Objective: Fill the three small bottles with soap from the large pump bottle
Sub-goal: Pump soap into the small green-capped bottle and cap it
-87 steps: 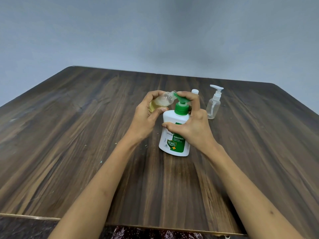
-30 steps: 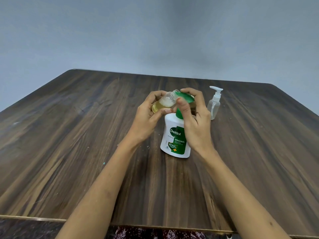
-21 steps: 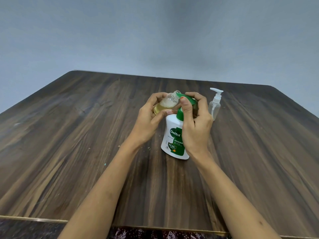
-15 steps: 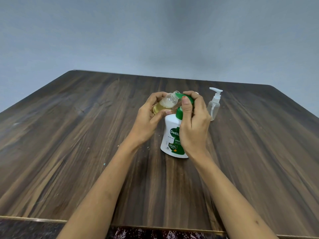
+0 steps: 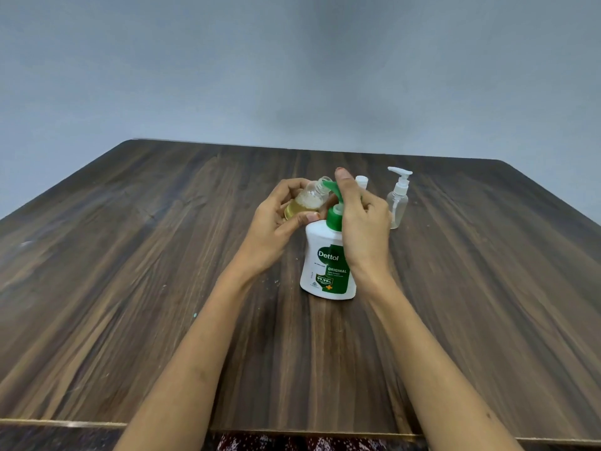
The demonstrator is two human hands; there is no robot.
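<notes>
soap transfer at the dark wood table

grey-blue wall behind, plain. dark wood-grain table (image 5: 130, 255) fills the view, its near edge at the bottom of frame, small pale specks on the surface.

white dettol pump bottle (image 5: 327, 265) stands upright near table centre, green label facing the camera, green collar and green pump head (image 5: 333, 190) on top, spout aimed left.

left hand (image 5: 276, 222) grips a small clear bottle (image 5: 307, 201), fingers curled over its far side, thumb across the near side. bottle is held off the table and tilted, its open neck up and to the right, meeting the tip of the green spout. yellow soap pools in its lower part, froth sitting on top.

right hand (image 5: 364, 222) sits over the pump head from the right, fingers bent around it, one finger raised above the spout. whether it is pressing down cannot be told.

second small bottle (image 5: 397, 203), clear, with a white pump top, stands upright on the table just right of the right hand; looks empty. white cap of a third small bottle (image 5: 361, 181) shows behind the right hand's fingers; the rest is hidden.

patterned fabric visible below the table's near edge.
</notes>
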